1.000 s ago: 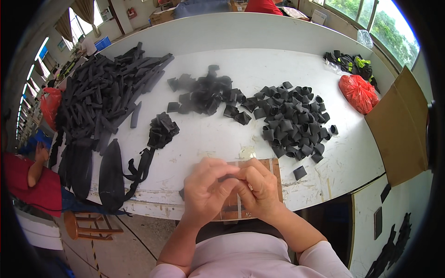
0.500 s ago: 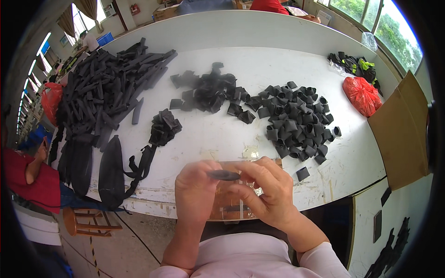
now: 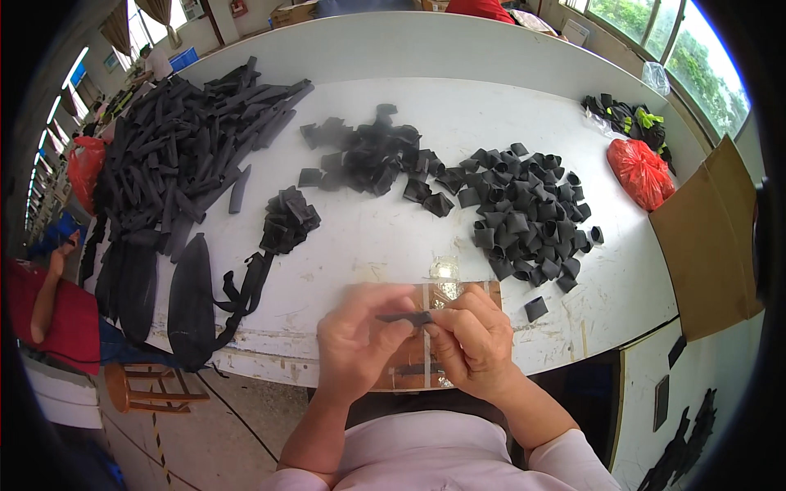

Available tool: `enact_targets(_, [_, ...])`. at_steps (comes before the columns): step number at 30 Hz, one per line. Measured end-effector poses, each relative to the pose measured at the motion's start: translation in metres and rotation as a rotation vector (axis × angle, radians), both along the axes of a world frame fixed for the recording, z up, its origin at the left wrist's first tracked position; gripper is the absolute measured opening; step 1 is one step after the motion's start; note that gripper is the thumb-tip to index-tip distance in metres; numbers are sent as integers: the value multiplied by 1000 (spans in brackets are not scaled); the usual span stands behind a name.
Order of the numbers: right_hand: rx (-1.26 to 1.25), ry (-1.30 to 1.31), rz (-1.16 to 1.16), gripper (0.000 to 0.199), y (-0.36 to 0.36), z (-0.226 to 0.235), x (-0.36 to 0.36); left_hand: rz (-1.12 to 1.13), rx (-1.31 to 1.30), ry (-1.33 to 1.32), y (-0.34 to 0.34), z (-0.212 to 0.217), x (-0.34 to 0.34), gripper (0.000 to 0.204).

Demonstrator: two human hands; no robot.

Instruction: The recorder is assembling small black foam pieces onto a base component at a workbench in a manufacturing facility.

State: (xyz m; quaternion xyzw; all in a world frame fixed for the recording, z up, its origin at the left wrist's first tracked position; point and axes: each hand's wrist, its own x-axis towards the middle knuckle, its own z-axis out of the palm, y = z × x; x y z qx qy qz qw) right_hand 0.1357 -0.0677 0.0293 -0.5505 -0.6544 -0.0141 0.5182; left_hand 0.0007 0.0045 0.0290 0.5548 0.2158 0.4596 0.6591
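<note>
Indoors, both hands (image 3: 356,335) (image 3: 476,340) pinch a black piece (image 3: 418,317) over a white table (image 3: 368,229) near windows (image 3: 702,69).

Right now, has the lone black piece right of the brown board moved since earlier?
No; the lone black piece shows no shift, lying as before right of the brown board.

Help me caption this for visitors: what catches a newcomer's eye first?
The big heap of dark strips at the white table's left dominates. A bright red bag glows at the right. At the near edge, the left hand and right hand hold a small dark piece.
</note>
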Motion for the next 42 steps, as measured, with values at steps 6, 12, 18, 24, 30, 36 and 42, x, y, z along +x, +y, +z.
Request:
enact_targets(6, [-75,147,40,6,-5,9,1,-122,186,241,0,-13,-3,29])
enact_targets(12, [-196,1418,281,16,-25,7,-11,81,57,90,-35,-10,-7,30])
enact_targets(18, [-402,1903,470,16,-44,-30,-21,43,174,209,-49,-29,2,16])
enact_targets(24, [-277,538,-192,14,-60,-39,-13,73,204,333,-52,-41,-1,7])
enact_targets(30, [-216,462,28,17,-51,-47,-4,-39,35,413,-53,-40,1,6])
enact_targets(36, [33,-285,-184,21,-44,-67,-2,169,251,634,-65,-63,5,13])
enact_targets(42, [57,-205,-222,11,-27,-53,32,333,394,771,-40,-71,-17,6])
